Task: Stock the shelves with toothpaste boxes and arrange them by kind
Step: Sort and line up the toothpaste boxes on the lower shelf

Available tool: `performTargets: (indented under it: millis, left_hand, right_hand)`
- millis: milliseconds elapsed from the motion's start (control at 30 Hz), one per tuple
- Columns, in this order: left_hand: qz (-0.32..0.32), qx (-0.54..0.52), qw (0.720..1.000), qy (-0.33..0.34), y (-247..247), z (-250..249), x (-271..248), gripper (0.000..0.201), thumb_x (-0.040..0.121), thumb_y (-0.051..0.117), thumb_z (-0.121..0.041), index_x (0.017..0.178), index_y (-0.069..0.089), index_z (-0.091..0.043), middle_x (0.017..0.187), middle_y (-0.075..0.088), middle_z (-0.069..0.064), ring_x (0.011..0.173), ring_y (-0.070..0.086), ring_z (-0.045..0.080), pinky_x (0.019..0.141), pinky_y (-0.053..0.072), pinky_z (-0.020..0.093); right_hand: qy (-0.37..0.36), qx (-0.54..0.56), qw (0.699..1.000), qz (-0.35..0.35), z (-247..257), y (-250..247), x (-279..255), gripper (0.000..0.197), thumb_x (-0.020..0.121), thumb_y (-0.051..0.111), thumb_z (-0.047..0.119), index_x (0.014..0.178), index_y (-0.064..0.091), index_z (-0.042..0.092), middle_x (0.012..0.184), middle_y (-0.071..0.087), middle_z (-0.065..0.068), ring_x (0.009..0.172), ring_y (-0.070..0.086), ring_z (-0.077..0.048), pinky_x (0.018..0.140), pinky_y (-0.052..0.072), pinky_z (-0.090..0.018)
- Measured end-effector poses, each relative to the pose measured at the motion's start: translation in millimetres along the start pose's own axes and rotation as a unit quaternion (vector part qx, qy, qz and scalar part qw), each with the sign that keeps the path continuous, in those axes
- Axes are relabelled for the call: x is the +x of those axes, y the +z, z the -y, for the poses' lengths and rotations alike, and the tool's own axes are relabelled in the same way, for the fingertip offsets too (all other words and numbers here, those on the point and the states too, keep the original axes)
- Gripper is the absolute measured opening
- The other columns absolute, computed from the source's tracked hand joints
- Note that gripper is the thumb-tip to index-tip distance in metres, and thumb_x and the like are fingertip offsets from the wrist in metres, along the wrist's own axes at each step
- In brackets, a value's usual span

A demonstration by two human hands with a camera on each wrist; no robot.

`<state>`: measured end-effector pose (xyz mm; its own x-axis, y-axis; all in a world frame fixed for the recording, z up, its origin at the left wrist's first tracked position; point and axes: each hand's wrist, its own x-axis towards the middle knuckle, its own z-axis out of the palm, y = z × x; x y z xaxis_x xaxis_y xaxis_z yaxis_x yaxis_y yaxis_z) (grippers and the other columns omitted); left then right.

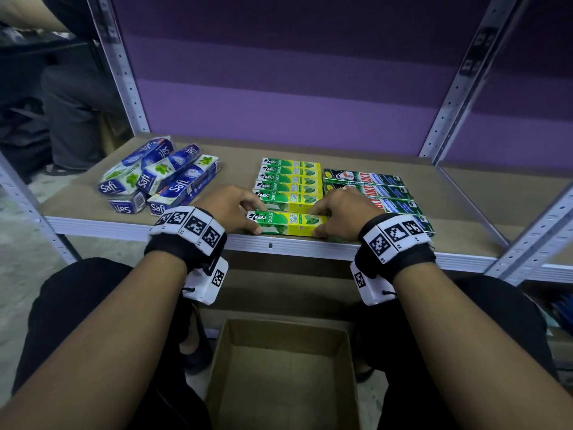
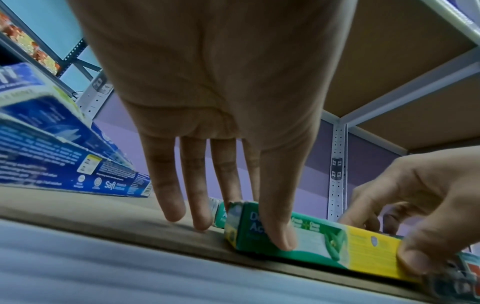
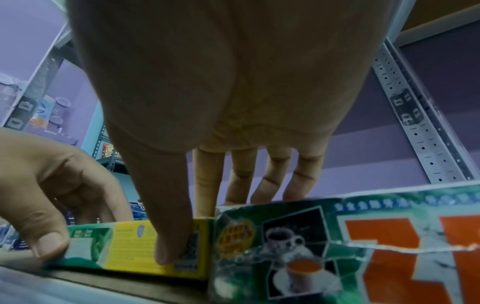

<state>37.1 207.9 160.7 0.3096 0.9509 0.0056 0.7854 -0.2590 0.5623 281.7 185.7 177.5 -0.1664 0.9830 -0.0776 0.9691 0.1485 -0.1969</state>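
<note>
Both hands are down on the front of the shelf (image 1: 93, 197) and clamped on one green-and-yellow Darlie box (image 1: 286, 223), which lies flat along the front edge at 6 o'clock from the Darlie row (image 1: 290, 181). The left hand (image 1: 228, 209) pinches the box's left end, thumb on the near face and fingers over the far side; in the left wrist view the thumb (image 2: 278, 226) is pressed flat against the green side while the outer fingers reach down toward the board beside the box. The right hand (image 1: 344, 212) takes the right end the same way, its thumb (image 3: 171, 242) planted on the yellow panel right by the barcode. At 3 o'clock from the held box, touching its end, sits the nearest of the dark green boxes (image 3: 337, 246) with the red lettering, its carton visibly torn; that group (image 1: 369, 187) runs back in a row of its own. Over at 10 o'clock, well apart, the blue Safi boxes (image 1: 161, 178) lie in a loose heap, some stacked at angles. Below the shelf edge, at 6 o'clock between the person's knees, an open cardboard carton (image 1: 285, 367) stands on the floor.
</note>
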Motion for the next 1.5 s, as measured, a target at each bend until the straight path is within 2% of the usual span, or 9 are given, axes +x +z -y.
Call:
performTargets:
  millis: [300, 467, 733, 933, 1000, 1100, 1200, 1367, 1500]
  left_hand:
    - [0.008, 0.005, 1.000, -0.011, 0, 0, 3, 0.044, 0.066, 0.089, -0.028, 0.106, 0.071, -0.028, 0.105, 0.066, -0.010, 0.073, 0.055, -0.008, 0.069, 0.040, 0.014]
    - [0.007, -0.001, 1.000, -0.019, -6, -2, -1, 0.039, 0.069, 0.088, -0.030, 0.104, 0.073, -0.026, 0.105, 0.068, -0.008, 0.088, 0.063, 0.004, 0.085, 0.046, 0.022]
    - [0.020, -0.030, 0.999, -0.032, -9, -2, 0, 0.037, 0.070, 0.087, -0.023, 0.105, 0.074, -0.023, 0.103, 0.068, -0.002, 0.072, 0.060, 0.000, 0.065, 0.047, 0.012]
    - [0.042, -0.061, 0.996, -0.045, -11, 0, 8, 0.030, 0.066, 0.090, -0.021, 0.092, 0.074, -0.027, 0.097, 0.069, 0.004, 0.050, 0.057, -0.004, 0.059, 0.051, 0.016]
    - [0.052, -0.063, 0.996, -0.045, -14, -1, 11, 0.028, 0.064, 0.091, -0.020, 0.085, 0.073, -0.029, 0.095, 0.070, 0.007, 0.047, 0.056, -0.005, 0.057, 0.051, 0.016]
    - [0.064, -0.061, 0.995, -0.046, -16, -2, 15, 0.028, 0.061, 0.092, -0.022, 0.083, 0.075, -0.026, 0.094, 0.073, 0.009, 0.058, 0.064, 0.008, 0.058, 0.053, 0.017]
    - [0.079, -0.045, 0.995, -0.052, -17, -3, 19, 0.032, 0.060, 0.092, -0.025, 0.087, 0.076, -0.022, 0.091, 0.074, 0.008, 0.080, 0.072, 0.026, 0.066, 0.057, 0.024]
    - [0.101, -0.032, 0.992, -0.063, -19, -4, 23, 0.034, 0.062, 0.092, -0.025, 0.091, 0.075, -0.022, 0.092, 0.074, 0.006, 0.085, 0.072, 0.025, 0.056, 0.050, 0.011]
    - [0.102, -0.025, 0.992, -0.072, -21, -6, 23, 0.036, 0.061, 0.091, -0.028, 0.092, 0.074, -0.025, 0.090, 0.073, -0.002, 0.082, 0.072, 0.019, 0.050, 0.044, 0.007]
  right_hand:
    - [0.011, -0.013, 1.000, 0.017, 1, 3, 2, 0.052, 0.077, 0.077, 0.044, 0.126, 0.062, 0.041, 0.118, 0.064, 0.005, 0.126, 0.038, -0.024, 0.101, 0.045, -0.044]
    - [-0.004, 0.070, 0.997, 0.025, 3, -12, 6, 0.040, 0.081, 0.077, 0.042, 0.120, 0.067, 0.035, 0.115, 0.068, 0.008, 0.109, 0.060, -0.015, 0.097, 0.049, -0.031]
    - [-0.017, 0.019, 1.000, 0.001, 14, -38, 54, 0.024, 0.089, 0.065, 0.030, 0.112, 0.073, 0.027, 0.117, 0.069, 0.004, 0.106, 0.063, -0.017, 0.086, 0.044, -0.024]
    - [0.007, -0.059, 0.996, 0.066, 7, -40, 122, 0.040, 0.088, 0.064, 0.026, 0.123, 0.064, 0.005, 0.131, 0.060, -0.018, 0.122, 0.056, -0.037, 0.096, 0.051, -0.041]
    - [0.017, -0.108, 0.992, 0.068, 5, -41, 143, 0.046, 0.083, 0.070, 0.034, 0.121, 0.066, 0.009, 0.129, 0.062, -0.016, 0.121, 0.057, -0.038, 0.099, 0.051, -0.047]
    - [0.035, -0.146, 0.986, 0.075, -2, -40, 172, 0.054, 0.083, 0.074, 0.034, 0.131, 0.061, 0.012, 0.134, 0.060, -0.011, 0.124, 0.056, -0.032, 0.101, 0.048, -0.040]
    - [0.037, -0.157, 0.984, 0.073, 2, -38, 186, 0.058, 0.083, 0.067, 0.033, 0.135, 0.057, 0.009, 0.141, 0.055, -0.014, 0.132, 0.050, -0.034, 0.107, 0.045, -0.050]
    - [0.027, -0.172, 0.980, 0.094, 14, -32, 199, 0.057, 0.085, 0.069, 0.029, 0.135, 0.057, 0.004, 0.141, 0.055, -0.018, 0.130, 0.052, -0.036, 0.105, 0.046, -0.054]
    - [0.000, -0.201, 0.971, 0.126, 20, -31, 206, 0.038, 0.093, 0.063, 0.030, 0.122, 0.065, 0.005, 0.123, 0.065, -0.016, 0.109, 0.063, -0.034, 0.099, 0.050, -0.050]
